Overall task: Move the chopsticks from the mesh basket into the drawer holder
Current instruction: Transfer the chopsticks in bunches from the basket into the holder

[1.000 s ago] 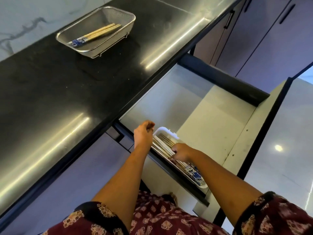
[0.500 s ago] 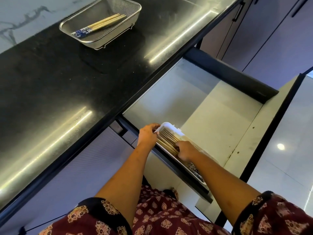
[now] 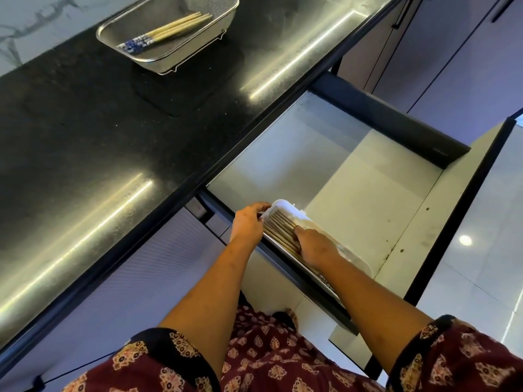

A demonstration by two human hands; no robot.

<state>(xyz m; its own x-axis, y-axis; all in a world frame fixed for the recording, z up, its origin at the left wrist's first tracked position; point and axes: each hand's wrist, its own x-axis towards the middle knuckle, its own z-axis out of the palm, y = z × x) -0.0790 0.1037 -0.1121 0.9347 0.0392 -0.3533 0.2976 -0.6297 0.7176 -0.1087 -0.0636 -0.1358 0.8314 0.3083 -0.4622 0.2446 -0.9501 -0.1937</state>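
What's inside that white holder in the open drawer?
Wooden chopsticks lie side by side along the white holder. The right hand rests on them and its forearm crosses the near end, so whatever lies beneath is hidden.

You're wearing a maroon garment (image 3: pixel 266 360) printed with cream floral motifs; short sleeves (image 3: pixel 175 353) are ending in printed black bands. Your left hand (image 3: pixel 247 224) and right hand (image 3: pixel 315 246) are showing bare.

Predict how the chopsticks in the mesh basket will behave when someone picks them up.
Probably stiff: the chopsticks lie straight, with no sag. Likely light, being thin wooden-looking sticks. Lying loose side by side in the mesh basket, they may roll or fan apart unless gripped together.
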